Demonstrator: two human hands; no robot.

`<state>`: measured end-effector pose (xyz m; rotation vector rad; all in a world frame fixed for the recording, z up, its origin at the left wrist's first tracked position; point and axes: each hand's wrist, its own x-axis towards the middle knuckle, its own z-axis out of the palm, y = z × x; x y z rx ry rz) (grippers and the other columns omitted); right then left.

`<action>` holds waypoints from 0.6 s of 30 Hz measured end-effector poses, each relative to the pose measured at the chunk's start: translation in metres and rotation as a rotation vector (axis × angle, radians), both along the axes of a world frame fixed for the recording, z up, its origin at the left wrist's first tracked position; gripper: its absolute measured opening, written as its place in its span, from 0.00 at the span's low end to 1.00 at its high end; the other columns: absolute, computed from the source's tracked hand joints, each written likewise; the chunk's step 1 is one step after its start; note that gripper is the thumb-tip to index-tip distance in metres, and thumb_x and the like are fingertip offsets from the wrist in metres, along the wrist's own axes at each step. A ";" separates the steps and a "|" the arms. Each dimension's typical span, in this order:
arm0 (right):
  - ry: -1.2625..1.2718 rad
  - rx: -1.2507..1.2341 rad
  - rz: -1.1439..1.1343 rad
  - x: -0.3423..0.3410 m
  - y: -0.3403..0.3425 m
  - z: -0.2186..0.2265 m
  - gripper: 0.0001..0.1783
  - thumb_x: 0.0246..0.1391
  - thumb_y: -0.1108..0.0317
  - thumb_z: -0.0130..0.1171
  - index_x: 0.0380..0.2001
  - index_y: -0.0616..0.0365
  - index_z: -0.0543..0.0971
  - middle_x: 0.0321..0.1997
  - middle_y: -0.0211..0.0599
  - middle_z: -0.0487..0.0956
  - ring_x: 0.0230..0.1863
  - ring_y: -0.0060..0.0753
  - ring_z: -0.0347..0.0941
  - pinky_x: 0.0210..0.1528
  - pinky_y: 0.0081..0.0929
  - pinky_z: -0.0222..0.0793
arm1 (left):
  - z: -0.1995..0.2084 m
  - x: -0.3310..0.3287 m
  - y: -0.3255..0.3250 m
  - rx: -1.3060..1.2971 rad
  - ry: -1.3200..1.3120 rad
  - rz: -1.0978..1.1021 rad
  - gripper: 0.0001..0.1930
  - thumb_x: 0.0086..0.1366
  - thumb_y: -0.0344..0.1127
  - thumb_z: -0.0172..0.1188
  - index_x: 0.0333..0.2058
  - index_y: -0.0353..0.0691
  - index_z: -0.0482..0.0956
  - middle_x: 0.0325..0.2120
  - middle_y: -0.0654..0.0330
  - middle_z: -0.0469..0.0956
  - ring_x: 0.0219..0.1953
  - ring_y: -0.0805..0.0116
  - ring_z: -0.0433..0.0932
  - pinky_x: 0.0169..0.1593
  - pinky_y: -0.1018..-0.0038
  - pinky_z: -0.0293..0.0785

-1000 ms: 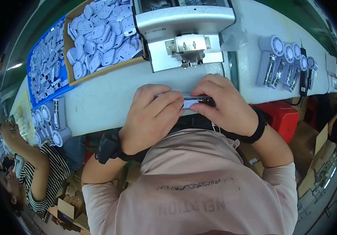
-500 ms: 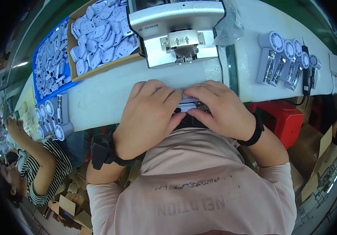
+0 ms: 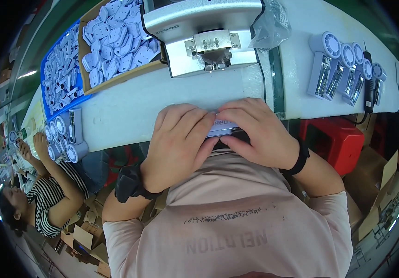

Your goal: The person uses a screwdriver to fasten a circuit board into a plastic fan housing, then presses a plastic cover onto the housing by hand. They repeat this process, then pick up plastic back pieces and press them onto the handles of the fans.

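Observation:
Between both hands, at the near edge of the table, is a pale plastic casing (image 3: 225, 126) with print on its upper face. My left hand (image 3: 178, 136) closes on its left end, thumb along the near side. On its other end my right hand (image 3: 259, 134) is closed, fingers over the far edge and thumb at the near edge. The fingers hide most of the casing, so its full shape cannot be made out. Straight ahead of the hands stands a silver machine (image 3: 181, 62) with a metal clamp-like fixture (image 3: 212, 41) on its front.
A cardboard box (image 3: 124, 73) of white plastic covers and a blue tray (image 3: 66, 110) of small parts stand far left. Handheld fans (image 3: 75, 125) lie nearer; more fans (image 3: 322, 69) and a black pen-like tool (image 3: 369, 88) lie right. A red stool (image 3: 338, 143) and a co-worker (image 3: 53, 194) flank me.
The printed face of the casing now shows where a shiny metallic strip showed before. Both hands have shifted only slightly. At left, the co-worker's arms and head have moved.

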<state>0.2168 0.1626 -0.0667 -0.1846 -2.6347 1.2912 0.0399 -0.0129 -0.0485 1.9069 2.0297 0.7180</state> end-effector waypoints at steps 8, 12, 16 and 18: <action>-0.044 0.050 0.070 -0.009 0.011 -0.001 0.23 0.57 0.66 0.74 0.55 0.56 0.82 0.56 0.40 0.85 0.56 0.52 0.80 0.61 0.45 0.72 | -0.006 -0.005 -0.002 0.003 -0.072 0.015 0.22 0.61 0.36 0.75 0.52 0.35 0.84 0.49 0.55 0.82 0.55 0.51 0.79 0.59 0.54 0.74; -0.097 0.022 0.064 -0.014 0.016 0.001 0.21 0.61 0.67 0.73 0.55 0.59 0.81 0.54 0.44 0.85 0.53 0.55 0.81 0.60 0.45 0.75 | 0.001 -0.022 0.004 -0.023 -0.137 -0.001 0.21 0.61 0.37 0.75 0.52 0.39 0.85 0.50 0.55 0.83 0.55 0.49 0.80 0.60 0.54 0.74; -0.208 -0.116 -0.003 -0.013 0.019 0.003 0.18 0.65 0.72 0.69 0.56 0.64 0.81 0.51 0.47 0.86 0.53 0.50 0.83 0.58 0.42 0.78 | 0.008 -0.034 0.013 0.120 -0.157 -0.039 0.27 0.59 0.38 0.77 0.58 0.44 0.84 0.56 0.55 0.81 0.55 0.49 0.81 0.63 0.55 0.74; -0.312 -0.188 -0.104 -0.013 0.015 -0.006 0.19 0.64 0.75 0.67 0.57 0.64 0.81 0.53 0.47 0.86 0.55 0.46 0.84 0.58 0.38 0.78 | 0.013 -0.039 -0.011 0.078 -0.044 0.000 0.29 0.57 0.39 0.78 0.59 0.44 0.83 0.58 0.55 0.80 0.55 0.50 0.81 0.62 0.55 0.75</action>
